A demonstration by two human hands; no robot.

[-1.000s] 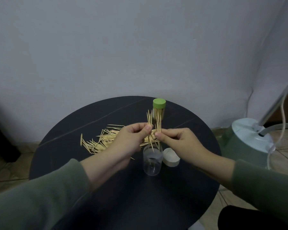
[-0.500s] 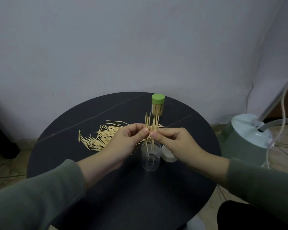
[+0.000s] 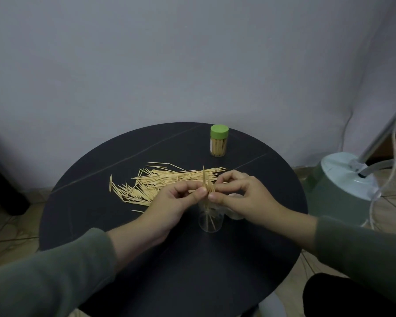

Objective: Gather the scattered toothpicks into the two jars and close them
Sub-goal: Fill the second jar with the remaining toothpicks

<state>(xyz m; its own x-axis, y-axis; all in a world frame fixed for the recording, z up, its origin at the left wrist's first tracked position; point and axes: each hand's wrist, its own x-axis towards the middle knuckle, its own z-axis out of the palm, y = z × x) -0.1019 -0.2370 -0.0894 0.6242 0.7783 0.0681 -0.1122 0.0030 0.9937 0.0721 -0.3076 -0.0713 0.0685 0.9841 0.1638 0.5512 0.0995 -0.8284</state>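
Note:
My left hand point(image 3: 169, 204) and my right hand point(image 3: 245, 197) pinch a small bundle of toothpicks point(image 3: 206, 183) between fingertips, upright, right over an open clear jar point(image 3: 210, 221). The bundle's lower tips reach down into the jar. A loose pile of toothpicks point(image 3: 160, 183) lies on the table behind my left hand. A second jar point(image 3: 218, 141), filled and capped with a green lid, stands at the table's far side. A white lid point(image 3: 234, 215) lies just right of the open jar, mostly hidden under my right hand.
The round black table point(image 3: 114, 227) stands against a pale wall. A green-and-white appliance base point(image 3: 343, 181) with a pole and cables sits on the tiled floor to the right. A dark object is at the left edge.
Both hands have lowered the bundle, so the toothpick tips now sit inside the open jar. The view has tilted, so the green-lidded jar appears farther away.

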